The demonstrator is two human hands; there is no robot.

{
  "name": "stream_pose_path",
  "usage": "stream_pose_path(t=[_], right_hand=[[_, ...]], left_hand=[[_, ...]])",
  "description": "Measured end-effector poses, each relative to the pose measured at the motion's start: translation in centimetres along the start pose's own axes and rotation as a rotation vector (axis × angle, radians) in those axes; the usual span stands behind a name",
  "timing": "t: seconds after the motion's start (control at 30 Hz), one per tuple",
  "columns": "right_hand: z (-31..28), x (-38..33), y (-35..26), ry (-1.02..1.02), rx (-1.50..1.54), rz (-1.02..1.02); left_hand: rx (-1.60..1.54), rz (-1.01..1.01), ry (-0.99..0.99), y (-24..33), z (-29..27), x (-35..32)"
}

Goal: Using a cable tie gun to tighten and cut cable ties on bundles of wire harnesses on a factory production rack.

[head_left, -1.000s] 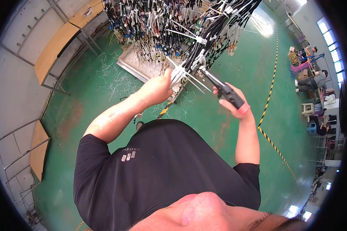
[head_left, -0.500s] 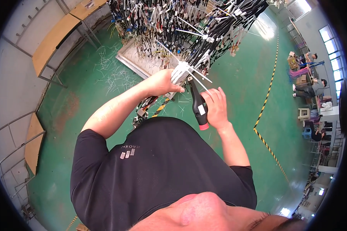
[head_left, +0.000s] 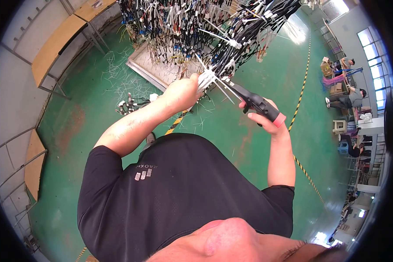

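Hanging mass of multicoloured wires with white connectors [head_left: 174, 26]: top cut off by upper edge. Left hand [head_left: 182, 94]: some fingers hidden behind bunched white cable ends [head_left: 203, 81]. Right hand [head_left: 271, 118]: fingers partly behind black hand tool with pink butt [head_left: 263, 106]; tool's nose too small to tell whether touching white ties. Grey shoe [head_left: 150, 138]: mostly hidden under black shirt [head_left: 183, 183]. Dark wire bundle [head_left: 133, 104]: part behind left forearm [head_left: 137, 124]. Distant seated person in grey top [head_left: 356, 96]: handwork too small to read.

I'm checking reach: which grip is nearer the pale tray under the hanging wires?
Left: the left grip overlaps the tray in view; the right grip is farther off, rightward.
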State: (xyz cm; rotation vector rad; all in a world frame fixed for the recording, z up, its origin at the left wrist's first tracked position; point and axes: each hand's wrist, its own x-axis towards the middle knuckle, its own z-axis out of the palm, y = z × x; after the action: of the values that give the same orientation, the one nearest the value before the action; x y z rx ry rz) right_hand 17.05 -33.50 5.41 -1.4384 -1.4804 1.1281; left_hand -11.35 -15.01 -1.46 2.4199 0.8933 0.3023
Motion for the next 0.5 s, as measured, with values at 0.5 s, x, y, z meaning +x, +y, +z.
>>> stream_pose_path(t=[0.5], right_hand=[[3.3,0.6,-0.7,0.029,0.255,0.092]], left_hand=[[-0.030,-0.007,-0.036,0.0,-0.9,-0.7]])
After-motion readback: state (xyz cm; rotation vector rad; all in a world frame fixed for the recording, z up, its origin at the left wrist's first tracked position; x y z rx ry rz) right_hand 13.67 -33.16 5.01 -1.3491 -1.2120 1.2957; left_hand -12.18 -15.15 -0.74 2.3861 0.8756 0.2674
